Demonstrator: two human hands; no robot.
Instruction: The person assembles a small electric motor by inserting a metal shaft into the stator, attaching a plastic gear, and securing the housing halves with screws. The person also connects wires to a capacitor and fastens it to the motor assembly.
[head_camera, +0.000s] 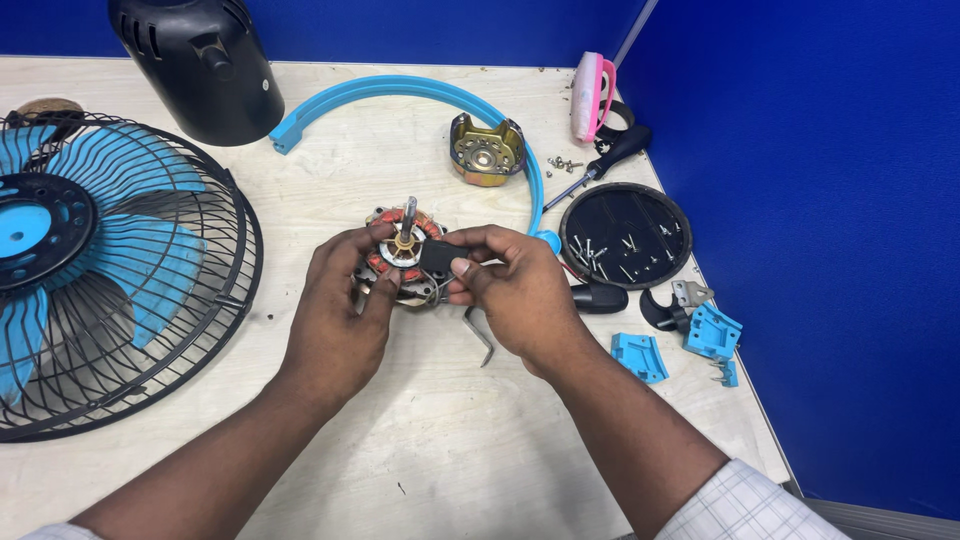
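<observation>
Motor (402, 262) sits cupped in left hand (340, 310), grip closed round it; right hand (515, 290) pinches black capacitor (436, 257).

A caged blue fan (90, 270), black housing (200, 65), screw tray (625, 235).

My left hand (340, 300) steadies the fan motor (403, 262), copper windings and shaft upward, on the tabletop (450, 450). My right hand (515, 290) pinches a small black block (436, 257) against the motor. A caged blue fan (90, 270) lies left; a black screw tray (625, 235) lies right.
</observation>
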